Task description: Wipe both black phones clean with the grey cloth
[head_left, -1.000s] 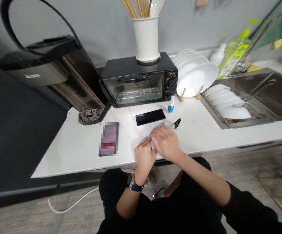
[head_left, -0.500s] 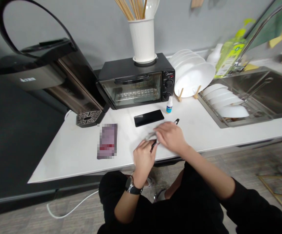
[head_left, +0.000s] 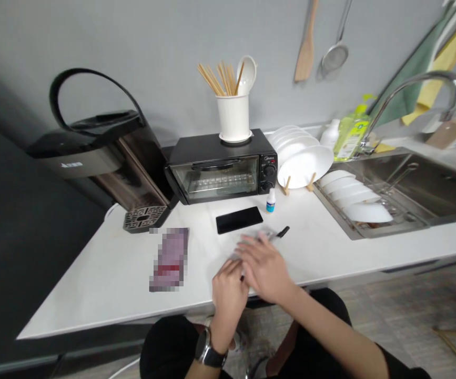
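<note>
Angling the left hand (head_left: 230,289) up and forward over the counter (head_left: 109,279), curling its fingers near the close end of the black-ended object (head_left: 283,231), hiding any grip. Laying the right hand (head_left: 265,266) palm down across the object's middle, fingers slightly parted, hold unclear; showing the black far end right of the fingertips.

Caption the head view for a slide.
Bare left hand and right hand at a partly hidden, black-ended object, near a black rectangular phone.
</note>
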`<action>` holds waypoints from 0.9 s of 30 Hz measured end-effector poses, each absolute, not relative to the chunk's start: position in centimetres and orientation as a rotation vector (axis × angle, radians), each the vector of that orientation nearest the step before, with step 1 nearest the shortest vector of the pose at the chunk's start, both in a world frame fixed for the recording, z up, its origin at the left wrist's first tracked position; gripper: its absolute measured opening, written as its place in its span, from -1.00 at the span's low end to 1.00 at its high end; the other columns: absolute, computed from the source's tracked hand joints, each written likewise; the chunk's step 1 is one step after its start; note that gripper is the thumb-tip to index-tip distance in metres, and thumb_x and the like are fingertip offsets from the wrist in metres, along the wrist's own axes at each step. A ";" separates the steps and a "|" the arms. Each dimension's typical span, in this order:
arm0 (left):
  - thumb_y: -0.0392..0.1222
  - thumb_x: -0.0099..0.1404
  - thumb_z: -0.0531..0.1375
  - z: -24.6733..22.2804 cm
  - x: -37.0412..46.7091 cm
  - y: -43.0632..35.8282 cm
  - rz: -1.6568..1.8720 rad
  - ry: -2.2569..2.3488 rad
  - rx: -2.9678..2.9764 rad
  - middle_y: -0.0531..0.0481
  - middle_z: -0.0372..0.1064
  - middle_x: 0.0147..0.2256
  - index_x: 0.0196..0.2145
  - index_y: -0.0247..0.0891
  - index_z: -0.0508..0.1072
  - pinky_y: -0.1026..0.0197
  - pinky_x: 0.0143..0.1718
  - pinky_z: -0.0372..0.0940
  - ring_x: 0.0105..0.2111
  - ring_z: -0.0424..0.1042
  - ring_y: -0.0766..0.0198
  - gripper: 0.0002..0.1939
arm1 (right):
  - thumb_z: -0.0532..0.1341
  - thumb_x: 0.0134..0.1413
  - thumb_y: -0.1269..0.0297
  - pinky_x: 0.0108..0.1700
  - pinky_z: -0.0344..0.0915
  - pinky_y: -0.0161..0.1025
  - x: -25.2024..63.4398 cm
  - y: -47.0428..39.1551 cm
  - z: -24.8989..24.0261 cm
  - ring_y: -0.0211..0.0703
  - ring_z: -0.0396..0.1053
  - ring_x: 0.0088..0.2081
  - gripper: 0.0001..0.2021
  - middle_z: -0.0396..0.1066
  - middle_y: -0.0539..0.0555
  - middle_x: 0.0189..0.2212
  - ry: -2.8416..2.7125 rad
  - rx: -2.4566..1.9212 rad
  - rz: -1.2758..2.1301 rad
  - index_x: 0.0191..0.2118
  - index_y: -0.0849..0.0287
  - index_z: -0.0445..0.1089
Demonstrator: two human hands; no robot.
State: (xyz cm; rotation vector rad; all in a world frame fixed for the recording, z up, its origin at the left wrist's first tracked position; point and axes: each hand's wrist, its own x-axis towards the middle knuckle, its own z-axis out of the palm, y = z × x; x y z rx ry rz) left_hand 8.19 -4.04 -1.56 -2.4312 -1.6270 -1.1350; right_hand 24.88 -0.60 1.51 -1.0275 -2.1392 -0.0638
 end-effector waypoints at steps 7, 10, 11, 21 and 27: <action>-0.31 0.46 0.21 -1.3 8.4 -3.8 -1.135 -1.671 -2.482 -0.04 0.62 -0.33 -0.20 -0.22 0.63 0.17 -0.26 0.42 -0.31 0.60 0.14 -0.83 | -0.01 0.43 0.40 0.43 0.08 0.37 25.5 0.1 1.5 0.16 0.42 0.26 -0.62 0.63 0.16 0.03 -1.947 -1.281 -0.117 0.01 0.17 0.57; -0.41 0.39 0.17 -1.5 8.4 -3.8 -1.102 -1.706 -2.400 -0.11 0.60 -0.37 -0.32 -0.27 0.60 0.18 -0.33 0.41 -0.36 0.59 0.13 -0.79 | 0.05 0.42 0.32 0.46 0.12 0.16 24.3 -0.3 1.3 0.04 0.40 0.28 -0.64 0.60 0.14 0.09 -2.191 -0.968 -0.048 0.12 0.21 0.53; -0.42 0.37 0.17 -1.5 8.4 -3.8 -1.093 -1.703 -2.387 -0.12 0.59 -0.39 -0.36 -0.28 0.59 0.18 -0.34 0.40 -0.38 0.59 0.12 -0.78 | 0.07 0.42 0.28 0.44 0.18 0.08 24.1 -0.3 1.3 0.01 0.42 0.26 -0.64 0.59 0.16 0.10 -2.272 -0.867 -0.039 0.15 0.24 0.51; -0.45 0.38 0.19 -1.1 8.6 -3.9 -1.054 -1.675 -2.484 -0.09 0.60 -0.32 -0.26 -0.24 0.61 0.14 -0.23 0.43 -0.26 0.58 0.09 -0.78 | 0.05 0.42 0.34 0.39 0.23 0.16 26.8 -0.5 1.3 0.04 0.44 0.24 -0.63 0.62 0.19 0.03 -2.248 -0.964 -0.047 0.16 0.22 0.51; -0.40 0.42 0.20 -1.5 8.5 -4.0 -1.061 -1.659 -2.522 -0.07 0.61 -0.29 -0.14 -0.22 0.62 0.16 -0.22 0.41 -0.26 0.57 0.13 -0.79 | 0.00 0.46 0.36 0.41 0.12 0.30 25.9 -0.5 1.7 0.13 0.45 0.20 -0.64 0.65 0.15 -0.08 -2.003 -1.244 -0.097 0.01 0.17 0.57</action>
